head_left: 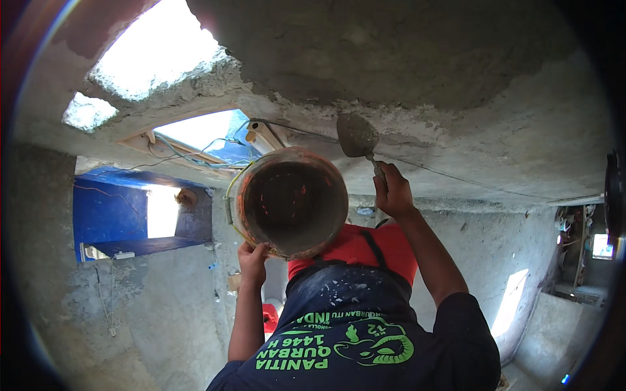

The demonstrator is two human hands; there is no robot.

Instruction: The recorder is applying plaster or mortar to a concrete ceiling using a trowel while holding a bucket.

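My left hand (253, 260) grips the lower rim of a round, stained bucket (287, 202), whose mouth faces the camera; its inside is grey and dark, with a yellowish handle at the left side. Up and to the right of the bucket, my right hand (391, 192) holds a pointed trowel (357, 133) by its handle. The blade, coated in grey, lies over a rough plastered surface (417, 72) with a darker patch; whether it touches, I cannot tell. Below the bucket show red clothing and my dark shirt with green print.
Bright ragged openings (150, 52) break the concrete at upper left. A framed opening (202, 133) has loose wires and a pale tube beside it. A blue-walled recess (107, 215) is at left. Grey walls (150, 293) surround me, with shelving and ledges (580, 260) at far right.
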